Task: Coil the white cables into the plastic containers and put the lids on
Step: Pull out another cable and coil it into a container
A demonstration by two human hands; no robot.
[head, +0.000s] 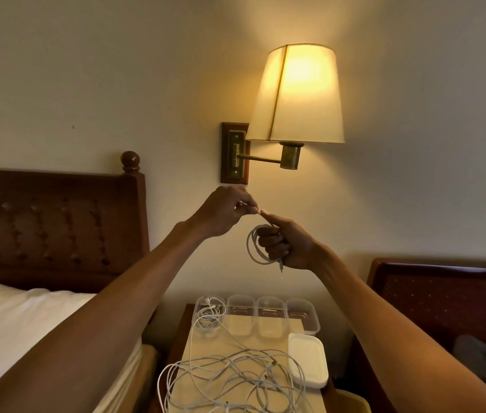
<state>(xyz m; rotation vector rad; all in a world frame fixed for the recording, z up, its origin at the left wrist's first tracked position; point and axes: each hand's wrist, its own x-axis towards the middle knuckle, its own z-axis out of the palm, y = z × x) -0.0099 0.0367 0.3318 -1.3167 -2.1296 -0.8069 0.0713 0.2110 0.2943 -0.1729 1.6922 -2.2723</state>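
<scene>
Head view shows the right hand [285,244] curled around a round coil of thin white cable [255,245] while the left hand [225,211] pinches its free end between thumb and fingertips, above a nightstand [182,338] bearing clear rectangular plastic containers [301,314], tangled loose cables [235,380] and stacked white lids [309,362].

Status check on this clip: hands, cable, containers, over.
Right hand grips coiled cable; left hand pinches its free end. Four containers open, lids stacked. Loose cables tangled on nightstand.
</scene>
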